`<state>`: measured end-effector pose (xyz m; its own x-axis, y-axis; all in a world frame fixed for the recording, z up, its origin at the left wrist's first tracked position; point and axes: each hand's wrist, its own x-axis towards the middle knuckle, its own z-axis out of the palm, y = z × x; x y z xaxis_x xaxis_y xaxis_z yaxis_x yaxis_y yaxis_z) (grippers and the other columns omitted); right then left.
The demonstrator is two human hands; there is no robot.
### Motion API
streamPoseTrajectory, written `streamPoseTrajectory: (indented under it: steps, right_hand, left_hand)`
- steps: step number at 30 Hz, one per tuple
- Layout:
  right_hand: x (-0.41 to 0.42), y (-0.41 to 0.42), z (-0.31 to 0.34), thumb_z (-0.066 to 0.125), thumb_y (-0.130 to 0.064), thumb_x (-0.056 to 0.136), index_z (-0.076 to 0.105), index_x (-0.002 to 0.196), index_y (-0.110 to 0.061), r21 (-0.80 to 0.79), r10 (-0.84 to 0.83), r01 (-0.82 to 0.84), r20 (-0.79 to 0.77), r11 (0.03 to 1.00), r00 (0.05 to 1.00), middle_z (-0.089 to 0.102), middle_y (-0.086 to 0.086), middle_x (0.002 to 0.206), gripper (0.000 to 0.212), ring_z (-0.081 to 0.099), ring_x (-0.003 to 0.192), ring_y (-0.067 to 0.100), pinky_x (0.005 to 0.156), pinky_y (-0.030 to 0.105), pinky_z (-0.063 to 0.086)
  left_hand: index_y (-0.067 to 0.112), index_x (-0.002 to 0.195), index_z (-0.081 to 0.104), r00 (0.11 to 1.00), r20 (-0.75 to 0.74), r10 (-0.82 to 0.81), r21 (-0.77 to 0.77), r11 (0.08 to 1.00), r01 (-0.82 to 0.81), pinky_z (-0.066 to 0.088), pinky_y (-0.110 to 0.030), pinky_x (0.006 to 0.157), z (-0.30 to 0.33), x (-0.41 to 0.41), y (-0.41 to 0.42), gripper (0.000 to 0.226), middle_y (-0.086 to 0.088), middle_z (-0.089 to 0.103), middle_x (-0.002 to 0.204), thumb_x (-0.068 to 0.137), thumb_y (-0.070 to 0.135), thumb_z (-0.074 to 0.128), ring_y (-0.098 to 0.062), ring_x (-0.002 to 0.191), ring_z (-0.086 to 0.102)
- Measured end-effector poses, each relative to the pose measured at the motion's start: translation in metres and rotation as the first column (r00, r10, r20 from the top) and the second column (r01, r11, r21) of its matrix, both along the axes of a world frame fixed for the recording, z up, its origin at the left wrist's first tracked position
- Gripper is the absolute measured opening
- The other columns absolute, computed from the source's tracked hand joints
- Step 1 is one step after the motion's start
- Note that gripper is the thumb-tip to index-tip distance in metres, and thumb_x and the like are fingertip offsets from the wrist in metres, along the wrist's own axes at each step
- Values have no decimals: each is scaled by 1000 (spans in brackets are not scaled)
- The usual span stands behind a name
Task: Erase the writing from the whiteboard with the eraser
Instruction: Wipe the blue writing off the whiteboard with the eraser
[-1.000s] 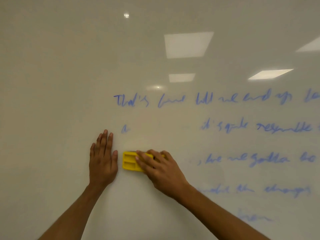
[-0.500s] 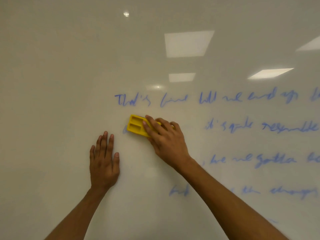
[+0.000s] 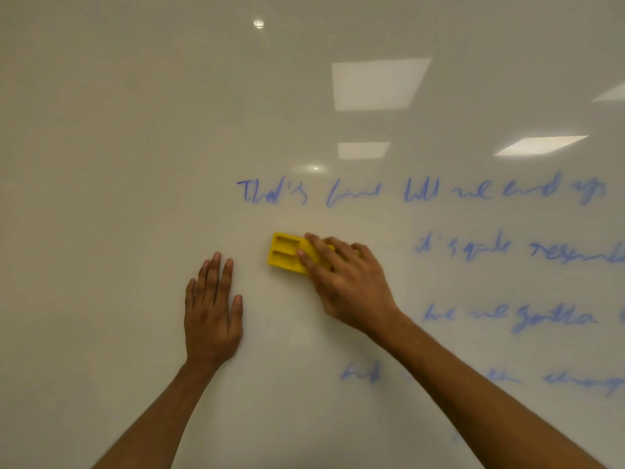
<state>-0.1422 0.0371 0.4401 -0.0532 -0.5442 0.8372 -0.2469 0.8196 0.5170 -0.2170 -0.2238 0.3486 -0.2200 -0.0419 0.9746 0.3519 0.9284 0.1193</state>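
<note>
A white whiteboard (image 3: 118, 147) fills the view. Blue handwriting (image 3: 416, 192) runs in several lines across its right half; the top line starts at mid-board. My right hand (image 3: 348, 286) presses a yellow eraser (image 3: 285, 253) flat on the board just below the start of the top line, fingers over the eraser's right part. To the eraser's right, the second line begins only farther right. My left hand (image 3: 213, 309) lies flat on the board, fingers together, left of and below the eraser, holding nothing.
Reflections of ceiling light panels (image 3: 378, 84) show on the glossy board above the writing. The board's left half carries no writing. No board edge or tray is in view.
My right hand carried the eraser up from the third line's level to the second line. The lone blue mark at that line's left end is gone. My left hand stayed put.
</note>
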Motion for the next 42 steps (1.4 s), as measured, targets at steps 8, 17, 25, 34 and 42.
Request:
streamPoseTrajectory:
  steps: [8,17,25,34,42]
  right_hand:
    - [-7,-7,83,54,-24,92,55,134,-16,-263,-38,11,-101,965,994,49,10,145,43,57,115,33,83,41,45]
    - [-15,-101,114,48,-30,98,35,147,-26,9,-64,63,71,998,995,28,3,158,51,47,127,30,96,40,39]
    - [-6,-48,62,61,-23,90,50,139,-20,-77,-39,41,27,996,999,47,9,146,50,58,113,30,84,40,49]
    - [17,81,37,65,-31,88,61,129,-20,-303,-148,108,-114,947,982,57,10,137,43,65,93,30,67,34,48]
    - [33,99,106,57,-31,92,48,139,-26,-435,-117,124,45,892,992,43,6,150,49,59,108,35,78,39,47]
  left_hand:
    - [22,161,17,1000,6,-4,12,1000,4,9,-38,126,-1,1,1,66,2,14,169,98,35,31,-17,156,13]
    - [23,161,15,1000,1,-15,3,1000,15,8,-37,126,-1,2,0,65,1,13,170,99,38,30,-19,156,14]
    - [23,161,16,1000,-8,4,-13,1000,-4,15,-42,124,-2,0,-3,67,1,14,169,97,36,32,-19,156,15]
    - [20,160,17,1000,-28,6,-19,1000,-7,15,-46,124,-1,-1,-2,67,-2,14,169,97,36,31,-22,156,15]
    - [9,156,28,998,-12,68,19,998,-68,24,-56,118,5,9,13,68,-14,26,164,92,30,35,-34,151,25]
